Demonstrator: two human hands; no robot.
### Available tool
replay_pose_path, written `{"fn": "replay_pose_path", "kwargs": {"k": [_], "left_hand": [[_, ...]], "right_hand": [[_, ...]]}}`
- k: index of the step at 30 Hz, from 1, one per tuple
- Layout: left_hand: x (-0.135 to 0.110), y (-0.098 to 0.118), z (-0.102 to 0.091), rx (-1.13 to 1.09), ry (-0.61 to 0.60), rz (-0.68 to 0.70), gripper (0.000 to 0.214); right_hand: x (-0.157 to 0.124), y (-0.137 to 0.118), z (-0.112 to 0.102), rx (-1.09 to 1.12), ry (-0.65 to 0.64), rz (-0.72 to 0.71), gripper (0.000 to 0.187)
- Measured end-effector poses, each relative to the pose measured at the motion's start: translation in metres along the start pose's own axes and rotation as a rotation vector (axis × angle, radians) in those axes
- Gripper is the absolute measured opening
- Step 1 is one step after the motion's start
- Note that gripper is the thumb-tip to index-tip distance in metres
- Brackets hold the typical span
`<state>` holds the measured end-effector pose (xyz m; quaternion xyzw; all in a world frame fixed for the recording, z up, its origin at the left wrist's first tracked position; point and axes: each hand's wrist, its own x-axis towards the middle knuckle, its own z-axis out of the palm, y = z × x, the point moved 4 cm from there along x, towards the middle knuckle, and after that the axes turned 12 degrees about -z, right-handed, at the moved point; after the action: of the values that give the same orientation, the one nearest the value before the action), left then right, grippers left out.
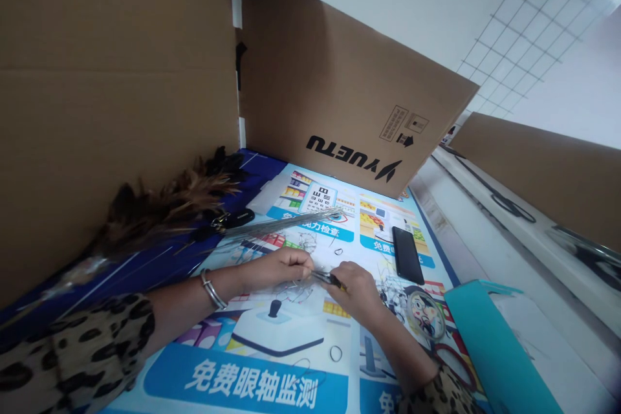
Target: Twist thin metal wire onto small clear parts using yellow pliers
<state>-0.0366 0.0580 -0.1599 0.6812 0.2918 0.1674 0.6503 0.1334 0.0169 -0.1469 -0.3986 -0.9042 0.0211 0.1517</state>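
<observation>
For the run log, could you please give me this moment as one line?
left hand: pinching thin wire | right hand: gripping small pliers at wire | nearby: wire bundle, phone, feather duster, poster mat

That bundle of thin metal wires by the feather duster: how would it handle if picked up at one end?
The wire bundle looks long and very thin, so it would probably sag and splay. Its far ends already fan apart, so loose strands may slip out. Probably light; being round, single wires could roll on the glossy poster.

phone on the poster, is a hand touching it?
No. The black phone lies alone on the poster, apart from the right hand and left hand.
</observation>
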Motion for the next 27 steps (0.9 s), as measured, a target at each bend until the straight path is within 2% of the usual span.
{"fn": "replay_pose_path", "kwargs": {"k": [5, 9, 11, 15, 27], "left_hand": [[-0.001, 0.003, 0.0, -0.023, -0.01, 0.016, 0.021], [-0.002, 0.007, 0.0, -0.042, -0.028, 0.039, 0.021], [-0.002, 0.009, 0.001, -0.051, -0.032, 0.04, 0.022], [-0.003, 0.009, 0.002, -0.068, -0.031, 0.022, 0.023], [0.0, 0.0, 0.0, -0.025, -0.04, -0.029, 0.025]], "right_hand": [[-0.001, 0.005, -0.005, 0.032, 0.124, -0.021, 0.016], [-0.003, 0.015, -0.008, 0.042, 0.233, 0.091, 0.018], [-0.003, 0.015, -0.006, 0.04, 0.192, 0.102, 0.019], [-0.001, 0.007, -0.003, 0.055, 0.085, 0.015, 0.021], [0.002, 0.001, -0.002, 0.119, 0.076, -0.05, 0.015]]}}
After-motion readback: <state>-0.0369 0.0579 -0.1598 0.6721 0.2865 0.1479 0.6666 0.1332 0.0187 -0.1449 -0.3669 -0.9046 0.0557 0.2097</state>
